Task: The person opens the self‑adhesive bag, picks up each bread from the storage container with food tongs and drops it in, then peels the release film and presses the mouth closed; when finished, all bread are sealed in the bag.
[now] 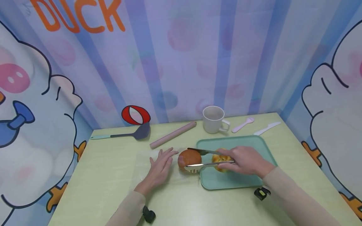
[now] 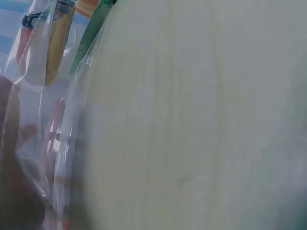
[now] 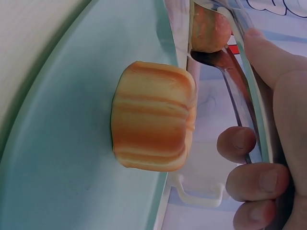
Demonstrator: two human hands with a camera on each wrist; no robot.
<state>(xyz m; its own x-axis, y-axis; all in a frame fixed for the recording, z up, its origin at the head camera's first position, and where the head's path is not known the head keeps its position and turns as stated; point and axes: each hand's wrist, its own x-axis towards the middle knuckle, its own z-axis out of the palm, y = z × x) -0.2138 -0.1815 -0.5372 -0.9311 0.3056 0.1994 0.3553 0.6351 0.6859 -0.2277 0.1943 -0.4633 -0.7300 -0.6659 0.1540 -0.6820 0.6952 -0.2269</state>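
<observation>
My right hand [image 1: 249, 160] grips metal tongs [image 1: 216, 164], whose two arms reach left across the tray. Between the tong ends sits a round brown bun [image 1: 189, 159], left of the tray. Under the tongs, a golden, ridged bread roll [image 3: 152, 117] rests on the green tray [image 1: 237, 182]. My left hand [image 1: 159, 169] lies beside the bun with its fingers extended, over a clear plastic bag [image 1: 139, 166]. In the left wrist view the hand [image 2: 19, 187] shows dimly beside the shiny plastic; whether it touches the bun cannot be told.
Along the back of the table [image 1: 93, 175] lie a spatula [image 1: 141, 131] with a green handle, a pink rod [image 1: 173, 135], a lilac spoon [image 1: 242, 125] and a white knife [image 1: 267, 128]. A white mug [image 1: 213, 119] stands behind the tray. A printed curtain [image 1: 183, 62] hangs behind.
</observation>
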